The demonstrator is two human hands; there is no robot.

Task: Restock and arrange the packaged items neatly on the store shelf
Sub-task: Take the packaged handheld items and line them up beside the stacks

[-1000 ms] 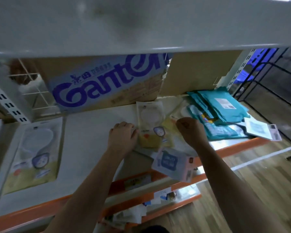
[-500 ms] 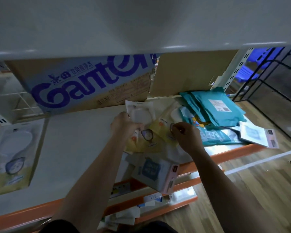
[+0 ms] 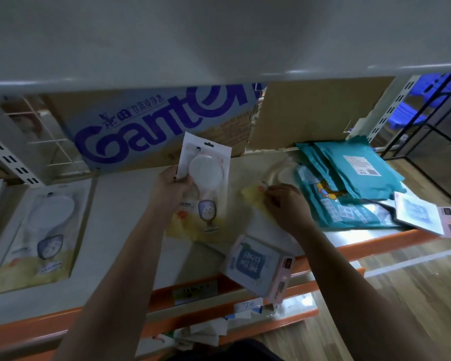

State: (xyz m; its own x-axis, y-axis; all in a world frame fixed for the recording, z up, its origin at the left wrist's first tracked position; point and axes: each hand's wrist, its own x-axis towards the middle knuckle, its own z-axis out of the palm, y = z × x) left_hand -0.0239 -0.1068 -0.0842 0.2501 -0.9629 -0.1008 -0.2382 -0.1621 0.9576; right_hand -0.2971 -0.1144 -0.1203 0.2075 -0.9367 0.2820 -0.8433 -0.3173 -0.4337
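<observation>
The white-and-yellow packet point(image 3: 211, 178) with a round white disc behind its clear front sits mid-shelf. Its hang-hole end points to about 12 o'clock, and in the head view it overlaps the blue-lettered carton point(image 3: 151, 131) behind it. The left hand point(image 3: 171, 187) grips the packet at its 9 o'clock edge, thumb on the front beside the disc and fingers curled round behind.

At 3 o'clock from that packet, a second packet point(image 3: 255, 198) of the same kind lies flat on the white shelf point(image 3: 115, 230). The right hand point(image 3: 284, 205) is closed over this one's yellow end, fingertips pinched together on it.

At 5 o'clock from the held packet, a blue-and-pink packet point(image 3: 257, 267) hangs tilted over the orange shelf lip point(image 3: 362, 247), just beside the right forearm. A stack of teal packets point(image 3: 354, 173) lies at 3 o'clock of the right hand, with a white-and-pink packet point(image 3: 425, 217) jutting past the shelf lip beyond it. A plain brown carton point(image 3: 310, 115) stands at 1 o'clock. Far out at 8 o'clock, another disc packet point(image 3: 42, 238) lies flat on the shelf.
</observation>
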